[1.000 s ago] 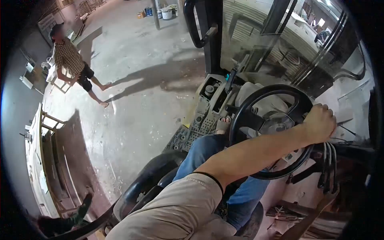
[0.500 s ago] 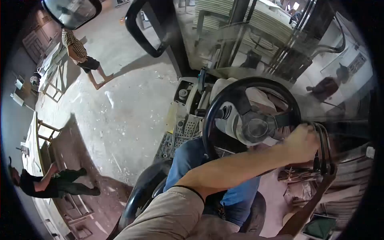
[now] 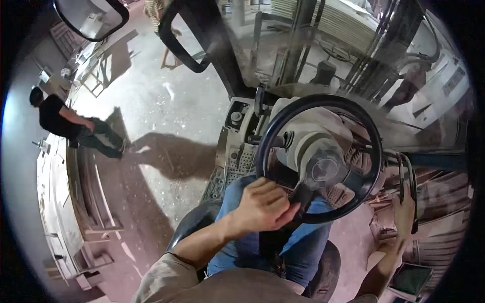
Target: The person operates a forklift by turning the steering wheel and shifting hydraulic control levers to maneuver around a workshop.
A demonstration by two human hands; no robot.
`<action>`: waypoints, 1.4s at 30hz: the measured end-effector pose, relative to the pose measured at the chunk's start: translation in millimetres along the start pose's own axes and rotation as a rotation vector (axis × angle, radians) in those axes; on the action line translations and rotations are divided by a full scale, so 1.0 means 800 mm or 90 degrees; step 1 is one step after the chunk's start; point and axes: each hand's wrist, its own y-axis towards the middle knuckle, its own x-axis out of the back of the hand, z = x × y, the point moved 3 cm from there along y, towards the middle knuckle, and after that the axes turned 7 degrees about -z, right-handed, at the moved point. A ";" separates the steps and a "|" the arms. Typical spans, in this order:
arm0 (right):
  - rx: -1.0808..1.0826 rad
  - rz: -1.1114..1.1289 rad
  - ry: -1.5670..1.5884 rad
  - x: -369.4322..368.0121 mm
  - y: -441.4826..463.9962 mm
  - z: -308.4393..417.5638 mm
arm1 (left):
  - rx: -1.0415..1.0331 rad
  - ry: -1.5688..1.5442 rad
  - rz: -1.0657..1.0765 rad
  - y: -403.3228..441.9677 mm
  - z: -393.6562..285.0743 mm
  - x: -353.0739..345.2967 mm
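Observation:
A black steering wheel [image 3: 375, 146] stands in front of me. My left hand [image 3: 267, 204] is closed in a fist on its lower left rim, the thumb side near a spoke. At the right, my right hand [image 3: 403, 214] is on the tall, curved control levers [image 3: 413, 174], its fingers wrapped around one of them. The exact grip is partly hidden. A short stalk [image 3: 268, 141] sticks out left of the steering column [image 3: 298, 155]. My legs in blue jeans [image 3: 232, 202] are below the wheel.
A mirror [image 3: 93, 20] and a dark cab frame [image 3: 212, 45] are at upper left. Beyond the windshield are mast rails [image 3: 303, 45] and stacked boards [image 3: 348, 33]. A person in black [image 3: 60, 118] walks at left; another person [image 3: 154, 10] is partly hidden behind the frame.
My left hand has gone from the wheel's right side to its lower left, and the wheel has turned. My right hand sits slightly higher on the levers. The surroundings have shifted in view.

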 end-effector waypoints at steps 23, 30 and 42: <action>0.015 -0.103 0.216 -0.086 -0.120 0.001 | -0.104 -0.150 0.041 -0.036 -0.150 -0.196; -0.040 -0.098 0.208 -0.099 -0.175 -0.016 | -0.062 -0.078 0.079 -0.141 -0.169 -0.027; -0.030 -0.102 0.151 -0.060 -0.251 0.004 | 0.033 0.056 -0.061 -0.198 -0.163 0.111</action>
